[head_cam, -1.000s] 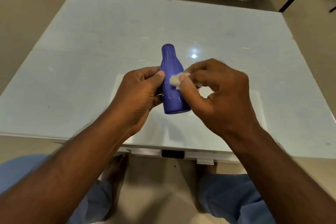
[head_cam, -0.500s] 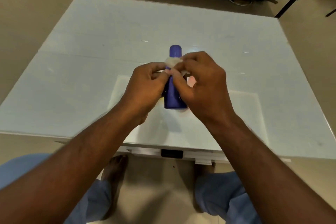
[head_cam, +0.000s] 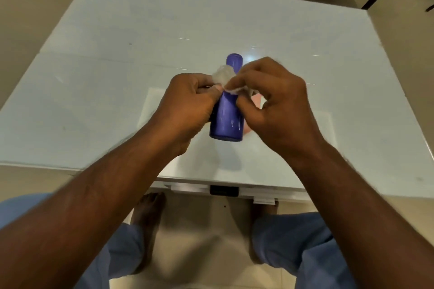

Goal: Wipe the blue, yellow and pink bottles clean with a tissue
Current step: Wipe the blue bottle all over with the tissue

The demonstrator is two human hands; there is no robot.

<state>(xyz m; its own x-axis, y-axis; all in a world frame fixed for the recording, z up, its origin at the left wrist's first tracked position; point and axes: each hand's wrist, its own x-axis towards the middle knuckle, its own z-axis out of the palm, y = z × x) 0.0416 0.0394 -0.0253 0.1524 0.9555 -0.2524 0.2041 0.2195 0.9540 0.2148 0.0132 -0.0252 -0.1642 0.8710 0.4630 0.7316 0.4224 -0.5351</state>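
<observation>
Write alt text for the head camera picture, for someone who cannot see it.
Two bare hands hold a blue bottle above a pale table: the left hand grips its body while the right hand presses a white tissue against its neck. Something pink peeks out behind the right hand, mostly hidden.

No readable text anywhere, tbh. Blue bottle [head_cam: 226, 119] plain between fingers of both hands, no label or brand showing, just glossy streaks below fingertips. Tissue [head_cam: 223, 75] at fingertips blank. White table [head_cam: 117, 54] bare of print. Dark tab [head_cam: 224, 190] at near table edge too blurry to tell.
</observation>
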